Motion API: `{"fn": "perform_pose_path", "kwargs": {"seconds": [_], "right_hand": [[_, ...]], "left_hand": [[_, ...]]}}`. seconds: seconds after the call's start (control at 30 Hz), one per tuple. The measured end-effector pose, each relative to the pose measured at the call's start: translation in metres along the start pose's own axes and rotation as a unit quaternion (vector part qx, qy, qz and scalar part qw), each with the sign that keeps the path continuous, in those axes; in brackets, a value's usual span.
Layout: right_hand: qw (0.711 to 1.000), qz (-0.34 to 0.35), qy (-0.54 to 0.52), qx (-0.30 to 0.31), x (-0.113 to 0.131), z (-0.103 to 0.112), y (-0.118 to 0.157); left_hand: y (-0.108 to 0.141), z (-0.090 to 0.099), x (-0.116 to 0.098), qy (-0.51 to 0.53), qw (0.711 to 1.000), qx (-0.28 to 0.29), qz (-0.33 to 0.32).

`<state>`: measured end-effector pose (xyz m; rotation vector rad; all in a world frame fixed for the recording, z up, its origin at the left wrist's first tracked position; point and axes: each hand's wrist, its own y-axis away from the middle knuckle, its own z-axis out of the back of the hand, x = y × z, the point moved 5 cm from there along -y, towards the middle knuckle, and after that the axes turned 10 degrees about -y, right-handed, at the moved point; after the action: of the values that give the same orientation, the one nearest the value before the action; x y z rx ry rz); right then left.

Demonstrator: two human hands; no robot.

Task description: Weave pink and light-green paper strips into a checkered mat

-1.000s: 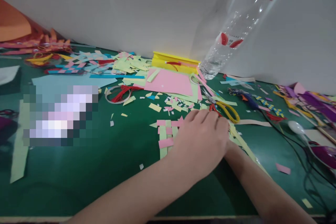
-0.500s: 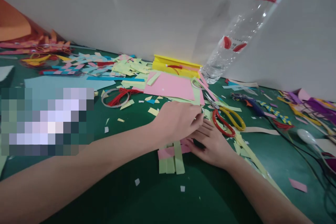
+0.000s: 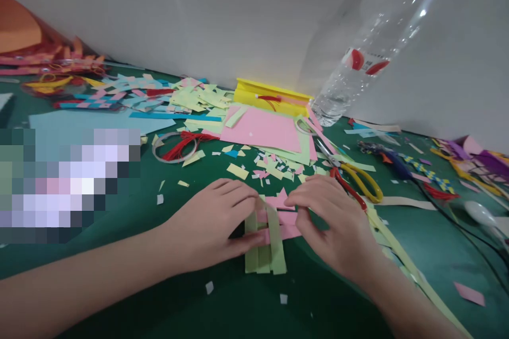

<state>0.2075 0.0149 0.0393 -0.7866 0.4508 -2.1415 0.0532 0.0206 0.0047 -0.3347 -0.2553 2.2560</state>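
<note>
**Paper strips, seemingly mid-weave**

My left hand (image 3: pixel 214 225) and right hand (image 3: pixel 338 225) are apart, flanking the paper weave (image 3: pixel 262 262) near centre on the desk (image 3: pixel 159 296); whether either pinches, I can't tell. I'm probably interlacing; next calls for steadying the strips. I count three green strips (image 3: pixel 278 249), apparently three pink strips (image 3: pixel 291 231), one pair of scissors (image 3: pixel 365 180), far right.

You had no wording before you that could be read. The only print you faced stood on the white label (image 3: pixel 366 63) of the clear plastic bottle (image 3: pixel 340 90): a row of tiny dark marks and a few small characters beside two red shapes, too small and blurred for you to make out as letters, numbers or a brand.
</note>
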Motion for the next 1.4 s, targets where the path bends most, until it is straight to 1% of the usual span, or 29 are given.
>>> {"fn": "perform_pose_path", "kwargs": {"seconds": [0.07,0.13,0.2,0.27,0.33,0.4,0.47,0.53,0.63,0.73,0.8,0.9,1.03,1.13,1.27,1.4], "right_hand": [[1.0,-0.015,-0.008,0.0,0.003,-0.004,0.0],[0.999,-0.014,-0.025,0.018,0.003,-0.012,0.002],[0.997,0.01,-0.032,0.067,0.001,-0.022,0.007],[0.995,0.016,-0.028,0.095,-0.005,-0.028,0.012],[0.995,0.025,-0.025,0.095,-0.01,-0.028,0.015],[0.995,0.03,-0.026,0.089,-0.013,-0.027,0.017],[0.995,0.019,-0.029,0.089,-0.016,-0.026,0.018],[0.995,0.0,-0.035,0.094,-0.019,-0.028,0.018],[0.993,-0.01,-0.042,0.106,-0.022,-0.03,0.019],[0.991,0.014,-0.044,0.129,-0.019,-0.032,0.02],[0.987,0.037,-0.052,0.146,-0.016,-0.033,0.02],[0.984,0.047,-0.07,0.157,-0.014,-0.034,0.02],[0.984,0.042,-0.066,0.158,-0.015,-0.032,0.019],[0.982,0.041,-0.057,0.177,-0.017,-0.031,0.019],[0.979,0.039,-0.062,0.192,-0.017,-0.031,0.019],[0.979,0.036,-0.068,0.187,-0.018,-0.03,0.02]], "left_hand": [[0.005,0.0,0.001,-0.001,1.0,-0.012,0.001],[0.008,0.0,0.002,-0.011,0.999,-0.03,0.001],[0.011,0.0,0.004,-0.016,0.999,-0.038,0.008],[0.012,-0.001,0.007,-0.018,0.999,-0.035,0.017],[0.013,-0.002,0.009,-0.027,0.999,-0.031,0.024],[0.012,0.0,0.009,-0.037,0.998,-0.042,0.027],[0.012,0.002,0.008,-0.038,0.997,-0.057,0.028],[0.011,0.003,0.006,-0.032,0.997,-0.06,0.029],[0.01,0.002,0.002,-0.024,0.998,-0.048,0.021],[0.011,-0.001,0.002,-0.019,0.999,-0.037,0.012],[0.012,-0.005,0.003,-0.015,1.0,-0.018,0.012],[0.015,-0.01,0.006,-0.016,1.0,0.007,0.011],[0.017,-0.012,0.006,-0.024,1.0,-0.001,-0.014],[0.016,-0.013,0.004,-0.028,0.999,0.012,-0.031],[0.015,-0.011,0.002,-0.027,0.999,0.019,-0.033],[0.016,-0.01,0.002,-0.029,0.999,0.028,-0.037]]}}
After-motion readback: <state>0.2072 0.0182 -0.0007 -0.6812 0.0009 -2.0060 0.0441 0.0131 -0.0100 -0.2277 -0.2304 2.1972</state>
